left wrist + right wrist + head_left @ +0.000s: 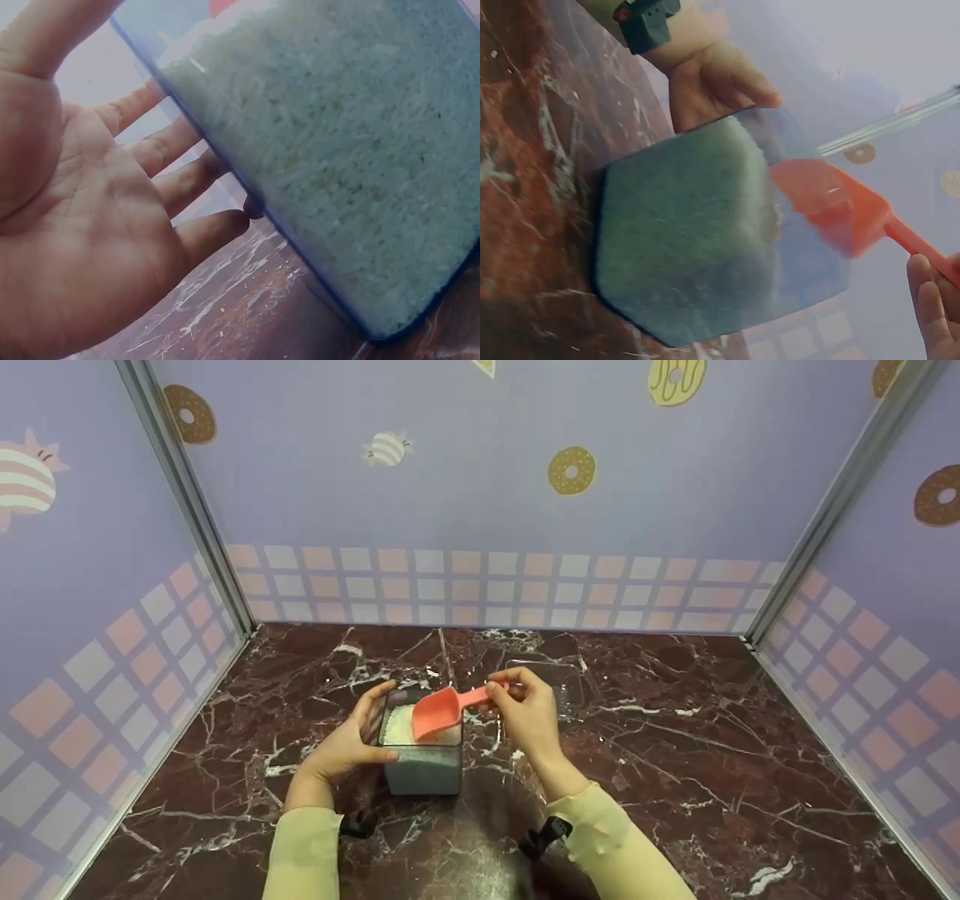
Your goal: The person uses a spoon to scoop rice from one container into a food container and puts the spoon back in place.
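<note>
A clear square container [424, 769] stands on the marbled table, mostly full of white rice [322, 165]. My left hand [352, 742] holds it from the left, the thumb along the near rim and the fingers around the left and far sides. In my right hand [529, 705] is the handle of a red scoop [436, 712], pinched between thumb and fingers. The scoop's bowl is tilted down inside the container's mouth, by the rice surface. Through the clear wall in the right wrist view, the red bowl [829, 206] shows; whether it touches the rice I cannot tell.
A clear, flat, square piece like a lid [574, 682] lies on the table behind my right hand. Loose white grains are scattered on the tabletop [675, 780]. Patterned panels [495, 495] enclose the back and both sides.
</note>
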Action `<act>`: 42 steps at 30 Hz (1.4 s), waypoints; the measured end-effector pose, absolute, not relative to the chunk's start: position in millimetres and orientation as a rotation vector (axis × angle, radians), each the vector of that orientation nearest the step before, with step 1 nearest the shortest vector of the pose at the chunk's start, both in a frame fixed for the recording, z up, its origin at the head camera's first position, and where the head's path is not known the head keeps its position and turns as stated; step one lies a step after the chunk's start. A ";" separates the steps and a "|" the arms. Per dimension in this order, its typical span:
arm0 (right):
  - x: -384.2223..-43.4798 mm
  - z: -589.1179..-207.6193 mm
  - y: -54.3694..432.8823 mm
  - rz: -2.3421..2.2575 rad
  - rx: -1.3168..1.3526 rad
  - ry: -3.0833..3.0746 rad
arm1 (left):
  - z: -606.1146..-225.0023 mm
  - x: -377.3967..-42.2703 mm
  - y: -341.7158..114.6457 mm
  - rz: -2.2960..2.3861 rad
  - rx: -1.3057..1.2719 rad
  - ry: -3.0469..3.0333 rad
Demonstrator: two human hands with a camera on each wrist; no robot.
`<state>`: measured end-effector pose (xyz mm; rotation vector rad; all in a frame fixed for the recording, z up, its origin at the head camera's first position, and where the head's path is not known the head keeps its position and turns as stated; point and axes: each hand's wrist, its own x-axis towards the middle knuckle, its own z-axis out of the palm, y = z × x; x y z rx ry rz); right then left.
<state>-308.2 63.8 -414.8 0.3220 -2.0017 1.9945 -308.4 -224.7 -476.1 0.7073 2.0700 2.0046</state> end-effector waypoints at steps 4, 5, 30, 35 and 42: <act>-311.2 -399.8 65.2 1.828 0.362 -2.049 | -474.8 -307.8 -224.5 2.001 0.671 2.081; -311.9 -396.0 65.3 1.772 0.382 -2.058 | -474.4 -307.7 -224.4 1.998 0.663 2.083; -308.2 -379.6 39.5 1.198 0.566 -2.332 | -470.5 -308.0 -223.9 1.991 0.629 2.064; -311.5 -395.4 41.0 1.374 0.489 -2.300 | -470.9 -307.4 -224.8 2.000 0.616 2.055; -311.7 -412.4 38.7 1.602 0.428 -2.252 | -471.0 -306.3 -224.2 1.977 0.600 2.074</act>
